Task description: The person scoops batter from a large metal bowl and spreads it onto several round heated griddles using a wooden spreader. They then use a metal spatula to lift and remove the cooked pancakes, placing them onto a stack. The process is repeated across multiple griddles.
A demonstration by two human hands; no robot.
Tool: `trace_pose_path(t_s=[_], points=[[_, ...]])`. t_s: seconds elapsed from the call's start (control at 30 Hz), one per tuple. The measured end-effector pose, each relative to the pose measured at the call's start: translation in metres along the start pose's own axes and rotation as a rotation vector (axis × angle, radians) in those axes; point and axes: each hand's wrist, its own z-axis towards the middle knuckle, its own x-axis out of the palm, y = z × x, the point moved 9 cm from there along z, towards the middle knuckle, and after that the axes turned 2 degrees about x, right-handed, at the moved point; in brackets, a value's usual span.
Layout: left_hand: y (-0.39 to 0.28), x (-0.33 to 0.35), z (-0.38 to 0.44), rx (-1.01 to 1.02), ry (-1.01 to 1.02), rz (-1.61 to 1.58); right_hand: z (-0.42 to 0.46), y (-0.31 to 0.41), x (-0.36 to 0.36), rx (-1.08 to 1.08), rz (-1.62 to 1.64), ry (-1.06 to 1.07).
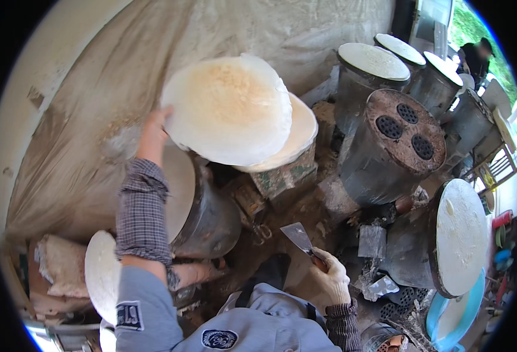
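Note:
My left hand (pixel 153 132), bare, pinches the left edge of a large round thin flatbread (pixel 227 110), pale with a browned middle. It overlaps a second round flatbread (pixel 300 132) that rests on a box-like stand (pixel 287 176). Whether the two touch is hard to tell. In a white knitted glove, my right hand (pixel 331 275) grips a putty-knife-style scraper (pixel 300 237), its metal blade pointing up and left. Below my left forearm is a drum stove with a round griddle (pixel 180 193), partly hidden by the arm.
A drum stove (pixel 408 132) shows several honeycomb coal briquettes on top. Batter-coated griddles (pixel 461 237) (pixel 373 61) top other drums. A blue basin (pixel 434 317) stands lower right. Stained sheeting (pixel 87 154) hangs at left. A person (pixel 476 59) is at the far right.

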Motion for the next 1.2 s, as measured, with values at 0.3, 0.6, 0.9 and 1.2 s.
trace_pose_path(t_s=[0.3, 0.6, 0.9, 1.2], points=[[0.292, 0.059, 0.030, -0.247, -0.159, -0.126, 0.089, 0.069, -0.046, 0.149, 0.169, -0.215], [0.277, 0.044, -0.019, -0.306, -0.175, 0.165, 0.227, 0.123, -0.044, -0.094, 0.137, -0.044], [0.202, 0.125, -0.104, 0.415, -0.042, 0.959, 0.429, 0.202, 0.001, -0.425, -0.644, 0.022], [0.247, 0.194, -0.141, 0.447, 0.203, 1.455, 0.526, 0.156, 0.034, -0.439, -0.863, 0.037]])
